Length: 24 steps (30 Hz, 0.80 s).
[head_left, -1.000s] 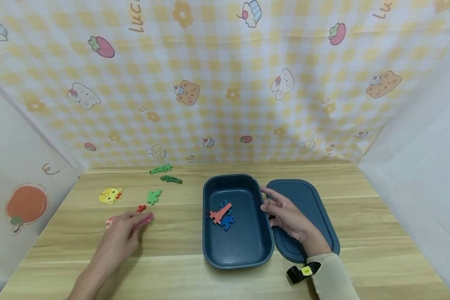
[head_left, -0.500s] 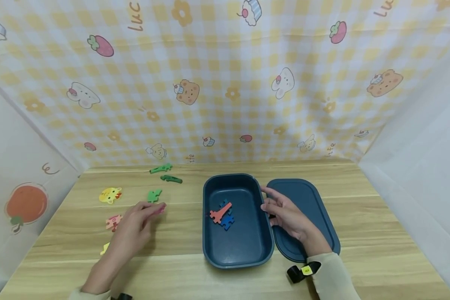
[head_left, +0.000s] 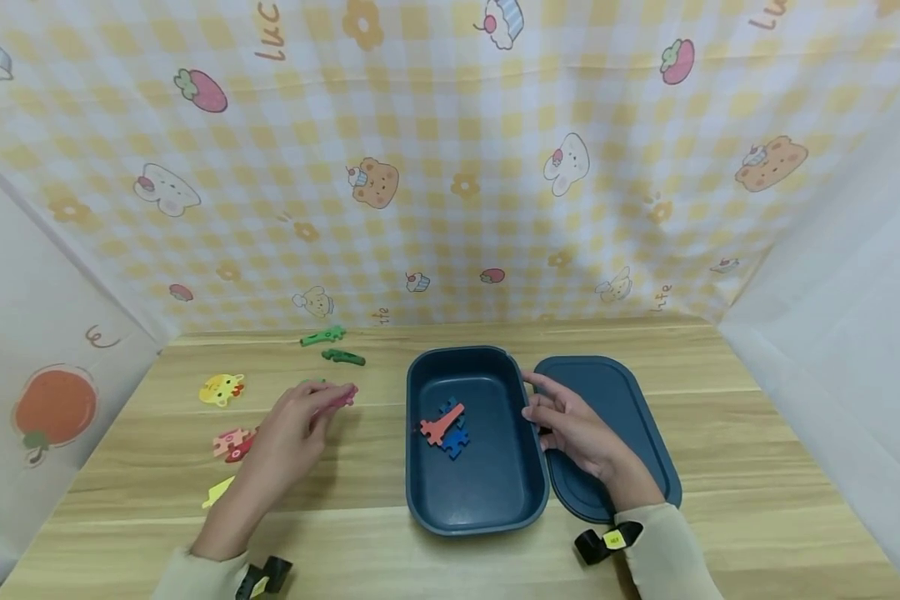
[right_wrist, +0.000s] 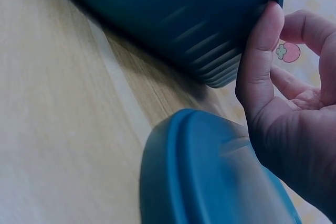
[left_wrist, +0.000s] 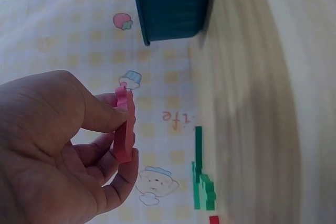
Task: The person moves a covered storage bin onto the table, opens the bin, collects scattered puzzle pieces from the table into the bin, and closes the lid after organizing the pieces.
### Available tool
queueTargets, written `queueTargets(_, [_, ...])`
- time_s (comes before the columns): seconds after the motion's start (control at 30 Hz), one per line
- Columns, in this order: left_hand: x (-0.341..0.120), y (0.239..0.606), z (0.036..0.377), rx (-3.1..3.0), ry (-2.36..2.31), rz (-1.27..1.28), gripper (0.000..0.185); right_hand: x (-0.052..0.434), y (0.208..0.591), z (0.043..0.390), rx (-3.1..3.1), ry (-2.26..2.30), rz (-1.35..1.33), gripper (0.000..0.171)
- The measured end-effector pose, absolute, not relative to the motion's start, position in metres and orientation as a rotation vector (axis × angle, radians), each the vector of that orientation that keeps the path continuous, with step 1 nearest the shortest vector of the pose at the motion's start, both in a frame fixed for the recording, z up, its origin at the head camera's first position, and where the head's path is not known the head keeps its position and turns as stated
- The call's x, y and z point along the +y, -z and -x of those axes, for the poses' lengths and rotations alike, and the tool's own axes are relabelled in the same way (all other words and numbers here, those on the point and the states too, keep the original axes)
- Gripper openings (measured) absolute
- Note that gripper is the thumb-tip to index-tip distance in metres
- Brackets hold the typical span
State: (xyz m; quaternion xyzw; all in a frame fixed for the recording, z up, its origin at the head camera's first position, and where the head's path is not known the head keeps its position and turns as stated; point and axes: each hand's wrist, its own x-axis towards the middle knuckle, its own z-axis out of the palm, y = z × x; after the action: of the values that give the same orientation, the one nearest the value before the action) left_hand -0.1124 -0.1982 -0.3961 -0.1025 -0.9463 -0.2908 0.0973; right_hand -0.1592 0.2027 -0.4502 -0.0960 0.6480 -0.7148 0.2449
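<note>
My left hand [head_left: 288, 433] pinches a pink puzzle piece [left_wrist: 124, 135] between thumb and fingers, held up left of the box in the head view. A dark blue rectangular box [head_left: 480, 496] stands in the middle. Inside it a coral puzzle piece [head_left: 441, 427] lies over blue puzzle pieces [head_left: 456, 443]. My right hand [head_left: 581, 433] rests against the box's right side, thumb [right_wrist: 265, 40] at the wall near the rim and fingers loosely bent. Under this hand lies the blue lid [head_left: 600, 392], flat beside the box.
On the left of the table [head_left: 360, 542] lie a yellow giraffe-head piece [head_left: 220, 389], a pink-and-red cluster [head_left: 232, 443], a yellow piece [head_left: 216, 492] and green pieces [head_left: 342, 357]. A yellow checked cloth [head_left: 450, 167] hangs behind.
My left hand has lifted the pink puzzle piece and carried it right and away from me towards the box, uncovering pieces beneath the arm. The right hand stays at the box.
</note>
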Motion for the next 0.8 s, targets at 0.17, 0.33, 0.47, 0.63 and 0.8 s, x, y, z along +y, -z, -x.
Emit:
queueTargets(0.17, [-0.19, 0.392, 0.117, -2.798, 0.871, 0.328, 0.037, 0.202, 0.451, 0.158, 1.75, 1.953, 0.274, 0.076])
queueTargets(0.33, [-0.181, 0.389, 0.122, -2.781, 0.904, 0.395, 0.038, 0.203, 0.45, 0.16, 1.764, 1.953, 0.277, 0.075])
queueTargets(0.47, [-0.174, 0.388, 0.125, -2.771, 0.909, 0.42, 0.037, 0.202, 0.449, 0.16, 1.773, 1.939, 0.261, 0.074])
queueTargets(0.63, [-0.163, 0.387, 0.128, -2.771, 0.918, 0.441, 0.036, 0.205, 0.449, 0.16, 1.783, 1.933, 0.263, 0.075])
queueTargets(0.8, [-0.155, 0.384, 0.131, -2.775, 0.924, 0.439, 0.036, 0.204, 0.449, 0.159, 1.776, 1.941, 0.279, 0.076])
